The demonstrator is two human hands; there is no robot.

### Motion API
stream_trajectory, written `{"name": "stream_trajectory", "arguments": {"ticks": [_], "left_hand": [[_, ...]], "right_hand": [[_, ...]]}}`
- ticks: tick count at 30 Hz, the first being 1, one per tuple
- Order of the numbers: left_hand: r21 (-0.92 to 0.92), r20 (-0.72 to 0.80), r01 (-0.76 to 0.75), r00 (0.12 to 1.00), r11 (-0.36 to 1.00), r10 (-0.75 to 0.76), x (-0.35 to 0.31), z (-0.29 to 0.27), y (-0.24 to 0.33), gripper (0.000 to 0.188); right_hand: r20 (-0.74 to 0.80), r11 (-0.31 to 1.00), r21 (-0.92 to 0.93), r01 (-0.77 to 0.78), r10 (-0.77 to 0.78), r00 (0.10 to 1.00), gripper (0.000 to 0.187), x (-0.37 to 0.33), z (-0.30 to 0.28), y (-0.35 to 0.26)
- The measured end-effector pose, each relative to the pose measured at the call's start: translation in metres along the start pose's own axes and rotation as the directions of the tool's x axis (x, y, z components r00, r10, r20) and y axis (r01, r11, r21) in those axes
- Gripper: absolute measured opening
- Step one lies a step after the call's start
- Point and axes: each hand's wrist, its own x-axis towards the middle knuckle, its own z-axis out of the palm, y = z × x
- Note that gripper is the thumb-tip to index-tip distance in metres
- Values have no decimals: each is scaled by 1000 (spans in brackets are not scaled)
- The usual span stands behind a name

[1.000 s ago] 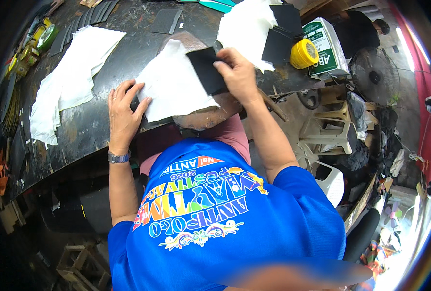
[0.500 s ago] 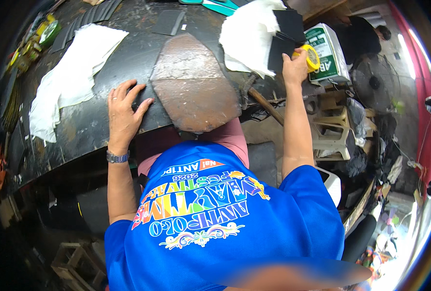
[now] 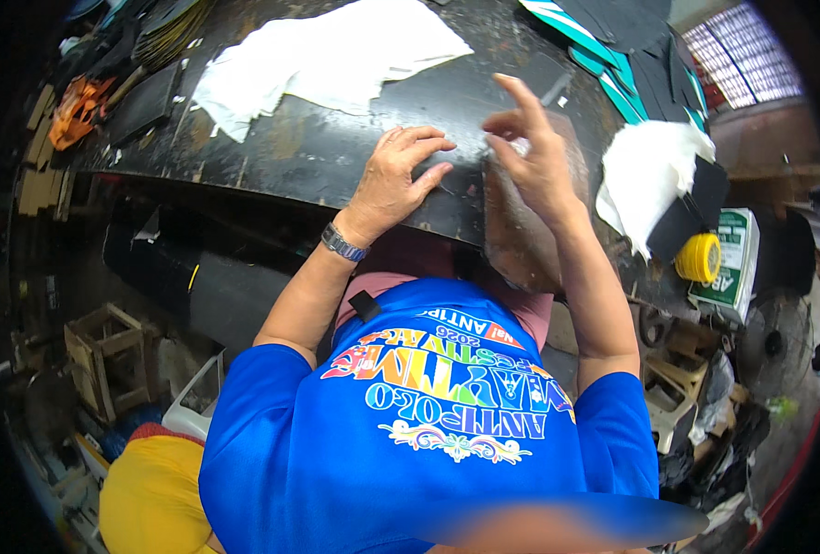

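My left hand (image 3: 399, 177) rests at the near edge of the black worktable (image 3: 336, 162), with thumb and fingers apart and nothing in it. My right hand (image 3: 537, 164) hovers over the brown worn board (image 3: 521, 235), its index finger stretched out and its thumb apart. It appears to hold nothing. The board lies at the table edge and juts over my lap, partly hidden by my right hand and forearm. A small black rectangular piece (image 3: 366, 306) is against my waist. White sheets (image 3: 331, 60) are spread on the table beyond my left hand.
More white sheets (image 3: 655, 175) lie at the right beside black pieces (image 3: 701, 198). A yellow round container (image 3: 699, 258) stands next to a green-and-white box (image 3: 733, 263). Teal-and-black pieces (image 3: 608, 69) are at the far right. A person in yellow (image 3: 151, 489) is at the lower left.
My right hand has let go of the yellow container and moved left over the board. The view has swung left. A black piece now shows at my waist.
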Motion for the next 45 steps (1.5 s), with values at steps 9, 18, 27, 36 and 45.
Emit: {"name": "stream_trajectory", "arguments": {"ticks": [9, 18, 27, 36, 45], "left_hand": [[299, -380, 284, 911, 911, -160, -13, -106, -84, 21], [180, -280, 530, 835, 829, -474, -42, -137, -88, 52], [-2, -174, 317, 934, 948, -313, -8, -93, -57, 22], [371, -268, 493, 868, 787, -418, 26, -115, -155, 35], [-247, -440, 108, 873, 963, -210, -4, -166, -151, 21]], "right_hand": [[329, 915, -185, 358, -286, 900, 75, 84, 128, -3], [277, 740, -597, 309, -172, 945, 57, 110, 99, 52], [77, 920, -319, 228, -214, 974, 72, 108, 109, 28], [275, 896, -349, 275, -183, 944, 69, 114, 166, 24], [201, 862, -430, 268, -198, 959, 58, 121, 174, 21]]}}
